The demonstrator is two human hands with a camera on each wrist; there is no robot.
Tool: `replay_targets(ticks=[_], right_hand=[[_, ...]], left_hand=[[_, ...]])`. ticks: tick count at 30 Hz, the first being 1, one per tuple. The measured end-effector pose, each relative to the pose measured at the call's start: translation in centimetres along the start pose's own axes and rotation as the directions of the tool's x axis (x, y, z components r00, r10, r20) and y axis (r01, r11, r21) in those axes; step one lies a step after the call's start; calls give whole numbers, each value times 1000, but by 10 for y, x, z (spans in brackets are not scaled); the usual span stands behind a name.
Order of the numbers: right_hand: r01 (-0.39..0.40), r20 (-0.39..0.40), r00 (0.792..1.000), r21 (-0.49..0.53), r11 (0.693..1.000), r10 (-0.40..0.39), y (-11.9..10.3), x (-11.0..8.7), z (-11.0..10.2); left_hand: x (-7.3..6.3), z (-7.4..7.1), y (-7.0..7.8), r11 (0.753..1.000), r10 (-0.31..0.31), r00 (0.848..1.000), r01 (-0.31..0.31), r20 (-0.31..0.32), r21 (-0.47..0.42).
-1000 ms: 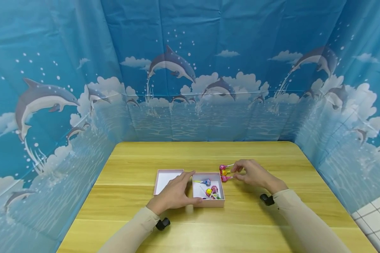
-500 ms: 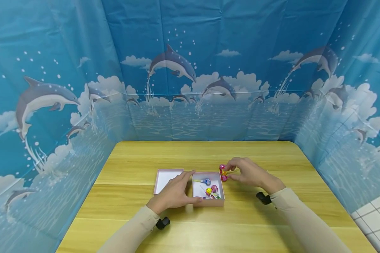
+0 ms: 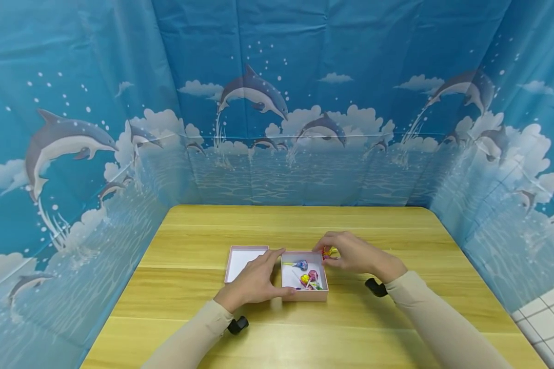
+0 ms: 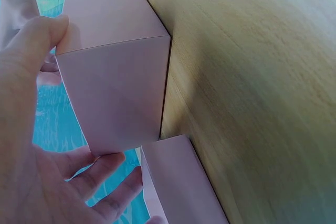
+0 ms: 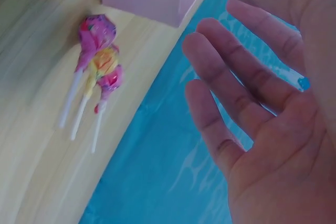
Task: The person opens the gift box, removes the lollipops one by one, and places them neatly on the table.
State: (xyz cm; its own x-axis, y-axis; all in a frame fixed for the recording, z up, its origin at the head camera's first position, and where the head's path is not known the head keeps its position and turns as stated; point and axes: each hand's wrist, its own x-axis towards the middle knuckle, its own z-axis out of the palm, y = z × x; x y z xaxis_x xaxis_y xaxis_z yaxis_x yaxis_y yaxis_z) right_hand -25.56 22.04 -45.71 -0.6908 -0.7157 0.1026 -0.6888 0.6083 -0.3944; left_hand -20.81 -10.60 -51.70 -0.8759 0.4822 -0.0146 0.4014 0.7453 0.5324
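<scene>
My left hand (image 3: pixel 256 281) grips a small pink box (image 3: pixel 304 296), thumb on its front face and index finger at its back left corner. Inside the white interior lie a blue-wrapped lollipop (image 3: pixel 301 265) and several others in pink and yellow, bunched at the front. At the box's right side, my right hand (image 3: pixel 357 252) reaches to the back right corner with its index fingertip. The right wrist view shows this hand's fingers (image 5: pixel 215 66) loosely extended, holding nothing. Three lollipops, a yellow one (image 5: pixel 104 62) between two pink ones, lie on the wood beside the box.
Left of the box the shallow lid (image 3: pixel 244 261) lies inner side up, partly behind my left hand. Everything rests on a wooden table (image 3: pixel 277 341). A blue dolphin-print curtain (image 3: pixel 281 174) encloses the table's back and sides.
My right hand has moved left from the lollipop sticks to the box's back right corner, now partly covering the three lollipops. The left hand and box stay in place.
</scene>
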Motion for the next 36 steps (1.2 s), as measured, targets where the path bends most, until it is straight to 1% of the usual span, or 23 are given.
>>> replay_targets(ticks=[4, 10, 13, 17, 23, 29, 36], right_hand=[[22, 36, 999, 25, 999, -23, -4, 6, 2], [69, 67, 995, 13, 998, -70, -9, 19, 5], [81, 93, 992, 26, 996, -83, -12, 26, 6], [59, 148, 987, 52, 997, -66, -14, 35, 9], [0, 226, 974, 82, 997, -18, -20, 44, 13], [-19, 270, 963, 74, 997, -2, -24, 49, 15], [-26, 307, 952, 52, 998, 9, -22, 59, 19]], left_hand=[[0, -1, 1, 1000, -1, 1000, 1, 0, 0], [1, -1, 0, 1000, -2, 1000, 2, 7, -2], [1, 0, -1, 1000, -1, 1000, 1, 9, -5], [1, 0, -2, 1000, -1, 1000, 1, 7, -6], [2, 2, -3, 1000, -1, 1000, 1, 2, -1], [1, 3, -4, 1000, -4, 1000, 4, 3, 0], [1, 3, -4, 1000, -2, 1000, 2, 2, -13]])
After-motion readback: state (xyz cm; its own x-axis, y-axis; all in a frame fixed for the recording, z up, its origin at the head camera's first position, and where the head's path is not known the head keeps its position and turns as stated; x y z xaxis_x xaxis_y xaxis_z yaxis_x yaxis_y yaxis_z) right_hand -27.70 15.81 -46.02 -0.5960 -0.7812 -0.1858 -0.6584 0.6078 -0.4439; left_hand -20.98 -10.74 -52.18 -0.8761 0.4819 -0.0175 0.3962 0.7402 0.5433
